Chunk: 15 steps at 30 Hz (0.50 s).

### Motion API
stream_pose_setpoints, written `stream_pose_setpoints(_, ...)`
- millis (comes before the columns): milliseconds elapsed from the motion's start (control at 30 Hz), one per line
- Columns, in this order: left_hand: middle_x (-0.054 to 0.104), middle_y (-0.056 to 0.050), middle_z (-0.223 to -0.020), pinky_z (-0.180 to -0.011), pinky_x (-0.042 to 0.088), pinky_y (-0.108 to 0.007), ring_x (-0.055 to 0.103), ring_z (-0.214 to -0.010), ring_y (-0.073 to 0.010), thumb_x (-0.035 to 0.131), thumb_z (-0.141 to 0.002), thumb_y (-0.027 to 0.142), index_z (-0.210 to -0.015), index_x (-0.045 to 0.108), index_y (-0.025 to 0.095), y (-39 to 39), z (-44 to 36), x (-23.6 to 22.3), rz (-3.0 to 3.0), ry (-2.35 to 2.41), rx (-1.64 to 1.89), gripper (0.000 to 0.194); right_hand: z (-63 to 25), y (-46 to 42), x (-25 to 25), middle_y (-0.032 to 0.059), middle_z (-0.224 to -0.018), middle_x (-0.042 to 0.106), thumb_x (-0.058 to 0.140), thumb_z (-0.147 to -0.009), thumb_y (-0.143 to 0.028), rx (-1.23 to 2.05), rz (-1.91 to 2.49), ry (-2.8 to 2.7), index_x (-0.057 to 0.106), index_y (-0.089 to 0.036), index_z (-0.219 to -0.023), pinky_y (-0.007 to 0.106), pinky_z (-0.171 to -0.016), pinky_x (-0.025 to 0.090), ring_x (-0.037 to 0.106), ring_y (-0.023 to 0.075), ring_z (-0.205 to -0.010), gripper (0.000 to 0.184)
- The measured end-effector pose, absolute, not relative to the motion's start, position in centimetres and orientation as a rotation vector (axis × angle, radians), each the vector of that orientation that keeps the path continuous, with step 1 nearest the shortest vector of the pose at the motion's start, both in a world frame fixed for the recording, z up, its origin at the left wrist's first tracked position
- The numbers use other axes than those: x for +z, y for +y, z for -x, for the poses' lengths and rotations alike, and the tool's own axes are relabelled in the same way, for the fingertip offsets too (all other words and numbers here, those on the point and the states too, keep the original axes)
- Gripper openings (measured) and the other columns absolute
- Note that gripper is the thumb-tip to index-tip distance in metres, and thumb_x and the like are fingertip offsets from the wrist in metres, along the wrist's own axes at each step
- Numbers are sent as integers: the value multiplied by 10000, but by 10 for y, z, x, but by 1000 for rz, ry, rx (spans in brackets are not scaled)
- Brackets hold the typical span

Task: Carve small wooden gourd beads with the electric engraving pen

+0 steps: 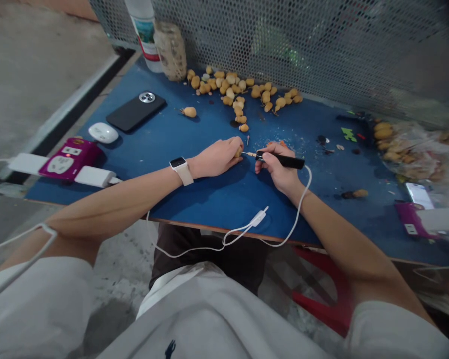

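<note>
A blue worktop is backed by a perforated screen. In the head view, a small gourd is enclosed by the left grip at the worktop; a black pen-like tool is pinched by the right grip. The gourd, likely light, stiff and brittle, is best held round its body. Tan, it is mostly hidden.

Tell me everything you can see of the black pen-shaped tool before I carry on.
The black pen-shaped tool has a slim, smooth handle that looks like plastic and a thin, metallic-looking tip. A white cable runs from its rear end and curves down toward the edge of the blue table. The right hand grips it near the front, lying nearly sideways, its tip pointing at the small tan gourd in the left hand. Whether they touch is unclear.
</note>
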<state>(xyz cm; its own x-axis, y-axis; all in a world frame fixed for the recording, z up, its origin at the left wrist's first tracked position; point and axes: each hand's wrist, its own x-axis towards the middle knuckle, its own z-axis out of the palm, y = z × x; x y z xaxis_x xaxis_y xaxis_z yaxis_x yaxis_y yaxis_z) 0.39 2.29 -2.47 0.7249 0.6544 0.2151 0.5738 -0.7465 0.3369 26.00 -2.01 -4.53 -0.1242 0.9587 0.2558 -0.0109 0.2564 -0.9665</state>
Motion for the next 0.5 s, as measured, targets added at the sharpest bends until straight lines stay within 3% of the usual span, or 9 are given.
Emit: stream_pose_setpoints(500, 772, -155, -1182, -845, 512, -405, 751, -928, -291, 526, -1178, 324, -1275, 543, 196, 26, -2, -30, -2706, 929, 537, 161, -259, -20, -44, -30, -707, 754, 978, -841, -773, 1107, 972, -1373, 783, -262, -940, 313, -573, 659, 735, 160, -584, 556)
